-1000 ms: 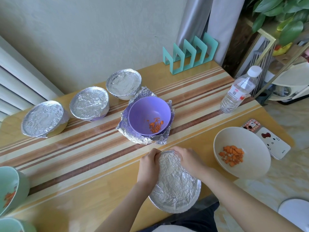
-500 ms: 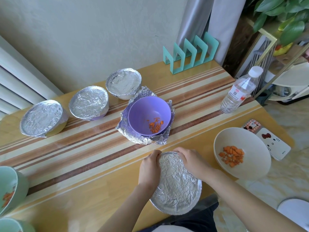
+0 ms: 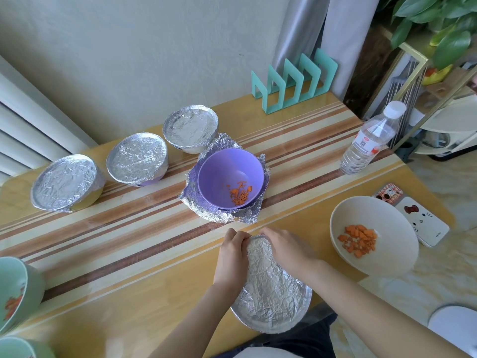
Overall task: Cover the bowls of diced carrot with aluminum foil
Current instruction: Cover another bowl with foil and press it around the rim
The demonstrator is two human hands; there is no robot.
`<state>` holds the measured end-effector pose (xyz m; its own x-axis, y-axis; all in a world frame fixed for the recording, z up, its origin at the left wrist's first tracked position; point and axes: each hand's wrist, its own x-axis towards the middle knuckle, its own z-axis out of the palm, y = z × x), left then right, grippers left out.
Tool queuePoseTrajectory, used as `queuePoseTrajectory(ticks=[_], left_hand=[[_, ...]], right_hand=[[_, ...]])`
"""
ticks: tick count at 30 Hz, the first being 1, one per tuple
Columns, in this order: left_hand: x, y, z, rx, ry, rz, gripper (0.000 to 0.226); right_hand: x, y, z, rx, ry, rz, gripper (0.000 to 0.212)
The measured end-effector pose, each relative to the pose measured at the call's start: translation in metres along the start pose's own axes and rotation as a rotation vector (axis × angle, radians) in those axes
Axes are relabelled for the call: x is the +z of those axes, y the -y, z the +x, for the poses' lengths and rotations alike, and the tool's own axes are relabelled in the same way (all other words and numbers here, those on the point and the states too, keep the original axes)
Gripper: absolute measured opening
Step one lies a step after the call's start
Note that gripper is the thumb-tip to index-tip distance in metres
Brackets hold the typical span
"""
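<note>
Purple bowl (image 3: 229, 174), uncovered, diced carrot (image 3: 241, 195) inside, stands on a loose foil sheet (image 3: 219, 213) mid-table.

On the person's side of it, at the edge of the table (image 3: 129, 293): foil-covered bowl (image 3: 273, 293). Both hands are on this bowl's far rim. Left hand (image 3: 231, 257): fingers curled round the rim's left side. Right hand (image 3: 286, 248): fingers bent over the foil at the top, pressing on it.

Behind and left of the purple bowl: three covered bowls (image 3: 136, 158) in a row. Right of it: white bowl (image 3: 374, 239), uncovered, carrot inside. Water bottle (image 3: 366, 143) farther back.
</note>
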<state>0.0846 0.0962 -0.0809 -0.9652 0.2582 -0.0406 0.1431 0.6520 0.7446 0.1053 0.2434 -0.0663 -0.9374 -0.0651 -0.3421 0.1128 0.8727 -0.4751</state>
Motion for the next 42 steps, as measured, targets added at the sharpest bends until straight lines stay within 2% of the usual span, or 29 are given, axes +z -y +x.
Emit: queuePoseTrajectory(ticks=[3, 7, 12, 19, 25, 30, 35, 37, 39, 42], left_hand=[[0.001, 0.001, -0.002, 0.006, -0.001, -0.002, 0.012], [0.001, 0.003, -0.005, -0.028, -0.019, -0.012, 0.012], [0.001, 0.005, -0.01, -0.121, -0.069, -0.041, 0.011], [-0.001, 0.003, -0.008, -0.014, 0.003, 0.016, 0.012], [-0.001, 0.007, -0.006, 0.025, -0.045, 0.04, 0.011], [0.002, 0.004, -0.007, 0.043, -0.046, 0.034, 0.011], [0.0, 0.006, -0.006, 0.042, -0.042, 0.052, 0.011], [-0.001, 0.005, -0.005, 0.049, -0.025, 0.052, 0.012], [-0.002, 0.003, -0.005, 0.048, -0.004, 0.049, 0.013], [-0.002, 0.0, -0.005, 0.039, 0.018, 0.052, 0.016]], right_hand=[[0.001, 0.0, 0.004, 0.001, -0.008, 0.017, 0.041], [0.005, -0.005, 0.002, -0.019, -0.056, 0.093, 0.027], [0.005, -0.018, -0.001, 0.043, -0.104, 0.199, 0.026], [-0.002, -0.005, -0.003, -0.06, -0.053, 0.227, 0.026], [-0.006, -0.006, -0.007, -0.058, -0.028, 0.332, 0.028], [-0.007, -0.006, -0.011, -0.037, -0.047, 0.333, 0.03], [-0.006, -0.007, 0.002, -0.022, 0.066, 0.224, 0.029], [-0.005, -0.006, 0.004, -0.015, 0.085, 0.21, 0.036], [-0.004, -0.006, 0.003, -0.022, 0.072, 0.215, 0.042], [-0.004, -0.005, 0.0, -0.033, 0.055, 0.214, 0.038]])
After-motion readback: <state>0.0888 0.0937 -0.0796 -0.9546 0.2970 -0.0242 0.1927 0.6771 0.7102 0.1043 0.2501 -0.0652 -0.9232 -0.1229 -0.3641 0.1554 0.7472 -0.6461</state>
